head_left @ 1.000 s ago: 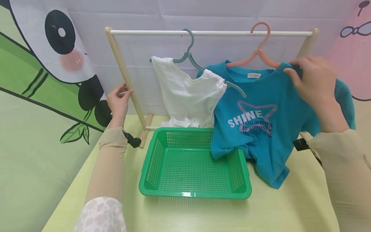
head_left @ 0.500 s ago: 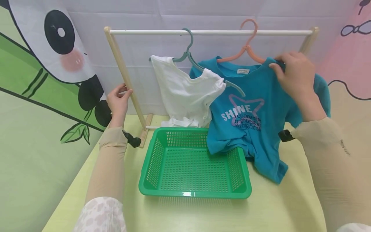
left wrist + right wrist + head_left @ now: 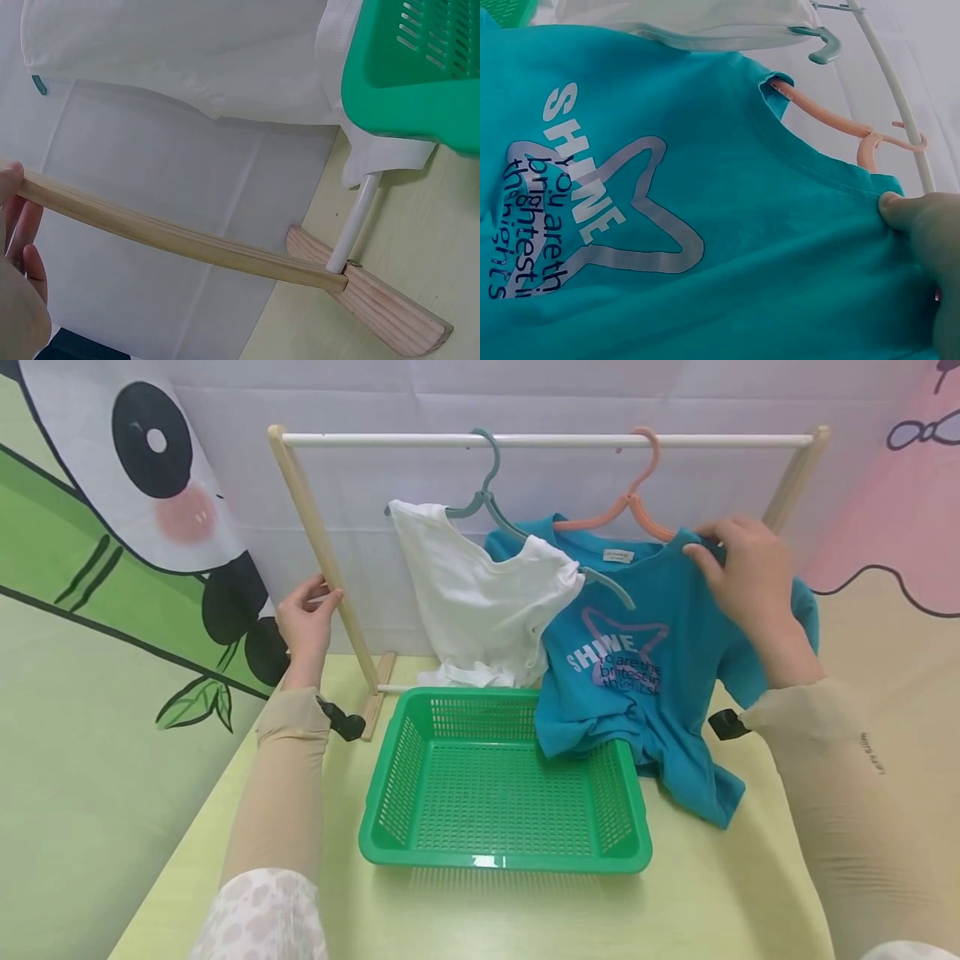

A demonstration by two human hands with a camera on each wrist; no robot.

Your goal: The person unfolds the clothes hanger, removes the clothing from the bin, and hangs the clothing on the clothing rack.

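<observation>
A teal T-shirt point(image 3: 645, 610) with a star print hangs on an orange hanger point(image 3: 624, 503), whose hook lies over the white rail point(image 3: 555, 441). My right hand point(image 3: 750, 572) pinches the shirt's shoulder together with the hanger's arm inside it; in the right wrist view the thumb point(image 3: 900, 210) presses on the cloth beside the collar. With thumb and fingers my left hand point(image 3: 307, 618) holds the rack's wooden left post point(image 3: 318, 539). To the left of the T-shirt, a white top point(image 3: 483, 585) hangs tilted on a green hanger point(image 3: 486, 493) and overlaps the teal sleeve.
A green plastic basket point(image 3: 506, 864) stands on the table point(image 3: 510, 918) in front of the rack. The T-shirt's hem drapes over the basket's back right corner. The rack's wooden foot point(image 3: 397, 315) rests on the table, behind the basket's left side. A printed cloth backdrop point(image 3: 375, 402) lies behind.
My right hand has moved left with the T-shirt and orange hanger, then lowered slightly. The hanger's hook, earlier raised above the rail, now sits on it. My left hand has stayed on the post.
</observation>
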